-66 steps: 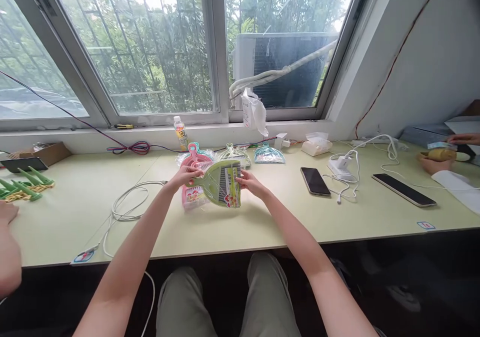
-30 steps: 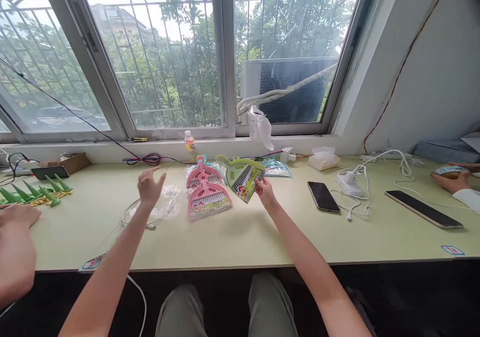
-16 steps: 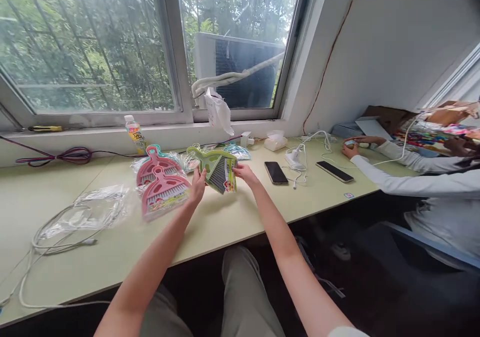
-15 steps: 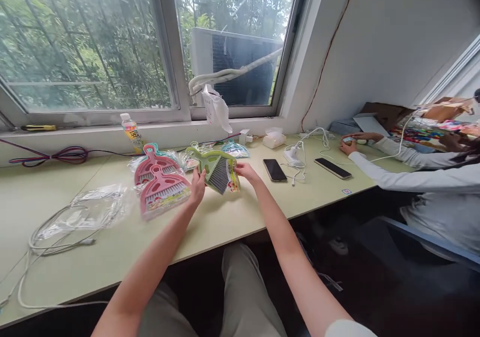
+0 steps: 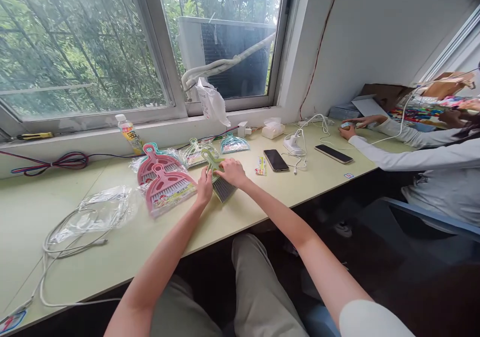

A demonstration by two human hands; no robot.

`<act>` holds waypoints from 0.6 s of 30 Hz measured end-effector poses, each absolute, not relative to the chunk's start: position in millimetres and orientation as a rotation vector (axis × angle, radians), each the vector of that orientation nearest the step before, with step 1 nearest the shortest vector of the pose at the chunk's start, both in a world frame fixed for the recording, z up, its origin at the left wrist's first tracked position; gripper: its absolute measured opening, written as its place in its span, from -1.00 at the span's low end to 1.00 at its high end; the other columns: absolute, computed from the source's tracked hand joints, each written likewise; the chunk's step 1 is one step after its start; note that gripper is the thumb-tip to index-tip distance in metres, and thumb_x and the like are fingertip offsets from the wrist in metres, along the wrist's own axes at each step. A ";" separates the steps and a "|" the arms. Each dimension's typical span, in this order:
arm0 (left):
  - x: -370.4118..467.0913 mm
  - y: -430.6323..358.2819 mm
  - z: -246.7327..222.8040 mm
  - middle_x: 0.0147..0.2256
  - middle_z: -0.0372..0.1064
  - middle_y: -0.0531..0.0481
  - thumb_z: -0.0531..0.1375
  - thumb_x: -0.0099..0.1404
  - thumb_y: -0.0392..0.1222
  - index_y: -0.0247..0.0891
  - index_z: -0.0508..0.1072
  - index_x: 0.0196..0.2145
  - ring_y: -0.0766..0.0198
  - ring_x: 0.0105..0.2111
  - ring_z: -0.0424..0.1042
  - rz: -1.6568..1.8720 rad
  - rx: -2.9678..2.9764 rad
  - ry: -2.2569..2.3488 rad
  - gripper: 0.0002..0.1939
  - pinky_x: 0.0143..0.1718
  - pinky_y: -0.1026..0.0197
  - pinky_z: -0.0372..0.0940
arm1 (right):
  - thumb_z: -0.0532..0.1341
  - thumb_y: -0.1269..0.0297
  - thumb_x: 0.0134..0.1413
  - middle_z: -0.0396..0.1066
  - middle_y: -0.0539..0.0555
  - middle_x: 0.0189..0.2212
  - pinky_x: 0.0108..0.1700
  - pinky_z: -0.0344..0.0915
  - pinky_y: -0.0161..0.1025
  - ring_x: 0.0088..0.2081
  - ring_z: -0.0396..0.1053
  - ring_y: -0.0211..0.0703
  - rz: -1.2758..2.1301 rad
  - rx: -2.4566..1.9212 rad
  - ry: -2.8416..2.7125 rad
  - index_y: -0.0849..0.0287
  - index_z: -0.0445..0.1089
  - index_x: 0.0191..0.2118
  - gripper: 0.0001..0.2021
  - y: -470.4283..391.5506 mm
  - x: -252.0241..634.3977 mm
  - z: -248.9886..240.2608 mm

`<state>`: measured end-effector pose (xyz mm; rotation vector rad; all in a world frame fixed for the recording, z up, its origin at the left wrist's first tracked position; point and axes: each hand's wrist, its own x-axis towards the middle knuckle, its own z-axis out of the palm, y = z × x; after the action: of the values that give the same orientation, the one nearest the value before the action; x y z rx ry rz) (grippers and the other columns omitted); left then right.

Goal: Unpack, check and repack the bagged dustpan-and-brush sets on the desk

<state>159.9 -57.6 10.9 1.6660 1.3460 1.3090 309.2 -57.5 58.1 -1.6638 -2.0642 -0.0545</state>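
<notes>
A green hand brush with grey bristles [image 5: 225,191] stands low over the table between my hands, its handle up and back. It seems to be together with a green dustpan, but my hands cover much of both. My left hand [image 5: 204,186] grips its left side. From the right, my right hand [image 5: 233,171] has its fingers bent over the green plastic. To the right lies a small printed card [image 5: 261,166], flat on the table. Bagged pink dustpan-and-brush sets [image 5: 170,189] lie left of my left hand. Behind are bagged green [image 5: 195,153] and teal sets [image 5: 234,144].
Clear plastic bags [image 5: 101,212] and a looped white cable [image 5: 56,249] lie left. A drink bottle [image 5: 129,134] stands by the sill. Two phones [image 5: 276,160] and a power strip [image 5: 293,145] are right. A co-worker's hands [image 5: 350,129] hold a small object farther right.
My right hand has put the printed card down on the table and moved left onto the green brush and dustpan. My left hand still holds them.
</notes>
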 end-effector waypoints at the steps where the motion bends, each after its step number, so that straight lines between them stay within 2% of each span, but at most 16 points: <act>1: 159.4 -60.1 12.5 0.13 0.36 -0.18 -0.08 0.43 -0.01 -0.20 0.31 0.11 0.05 0.16 0.31 1.326 1.675 1.350 -0.58 0.16 0.05 0.17 | 0.14 0.10 0.28 0.48 0.29 -0.09 0.07 0.23 -0.01 0.02 0.35 0.13 -0.061 -1.663 -2.071 0.22 0.48 -0.13 -0.70 -57.6 295.6 57.2; 4: 155.9 -63.2 17.3 0.09 0.38 -0.18 -0.10 0.44 0.01 -0.20 0.30 0.12 0.05 0.12 0.34 1.370 1.680 1.349 -0.57 0.12 0.07 0.19 | 0.25 0.13 0.15 0.52 0.23 -0.17 -0.01 0.25 -0.10 -0.08 0.40 0.06 0.096 -1.697 -1.963 0.21 0.49 -0.21 -0.76 -53.3 279.7 59.8; 7: 149.9 -57.4 19.3 0.00 0.43 -0.15 -0.07 0.43 0.04 -0.20 0.31 0.11 0.06 0.04 0.39 1.329 1.700 1.313 -0.57 0.04 0.10 0.23 | 0.32 0.20 -0.01 0.51 0.10 -0.37 -0.17 0.27 -0.25 -0.25 0.41 -0.09 0.475 -1.656 -1.783 0.18 0.47 -0.41 -0.85 -49.7 296.7 73.8; 9: 145.6 -49.8 18.6 -0.09 0.47 -0.13 -0.05 0.41 0.04 -0.21 0.38 0.01 0.07 -0.04 0.43 1.270 1.698 1.337 -0.60 -0.02 0.11 0.27 | 0.30 0.19 -0.01 0.45 0.04 -0.47 -0.24 0.27 -0.29 -0.33 0.37 -0.18 0.755 -1.517 -1.663 0.18 0.41 -0.50 -0.81 -52.6 320.7 89.0; 12: 140.6 -38.9 16.9 -0.15 0.48 -0.15 -0.04 0.38 -0.02 -0.23 0.44 -0.16 0.05 -0.09 0.43 1.247 1.658 1.409 -0.66 -0.06 0.09 0.27 | 0.26 0.08 0.02 0.41 0.02 -0.47 -0.29 0.28 -0.34 -0.36 0.32 -0.26 1.027 -1.244 -1.527 0.19 0.38 -0.49 -0.73 -64.6 367.7 117.4; 15: 139.1 -36.2 16.4 -0.17 0.50 -0.18 0.00 0.35 -0.10 -0.23 0.46 -0.17 -0.01 -0.10 0.44 1.172 1.715 1.471 -0.71 -0.04 0.04 0.26 | 0.29 0.05 -0.02 0.44 0.04 -0.42 -0.35 0.23 -0.37 -0.36 0.33 -0.26 0.951 -1.310 -1.547 0.20 0.44 -0.42 -0.72 -77.8 414.5 142.1; 18: 141.1 -42.7 18.1 -0.19 0.51 -0.24 0.00 0.35 -0.18 -0.25 0.49 -0.16 -0.08 -0.10 0.45 0.987 1.921 1.578 -0.72 -0.04 0.00 0.25 | 0.30 0.10 -0.02 0.45 0.07 -0.47 -0.35 0.21 -0.31 -0.39 0.35 -0.20 0.665 -1.712 -1.687 0.22 0.49 -0.43 -0.74 -85.3 443.6 145.5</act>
<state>141.1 -42.7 18.1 1.9214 1.5777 0.9871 443.6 -85.3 145.5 -1.7123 -1.6874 0.6652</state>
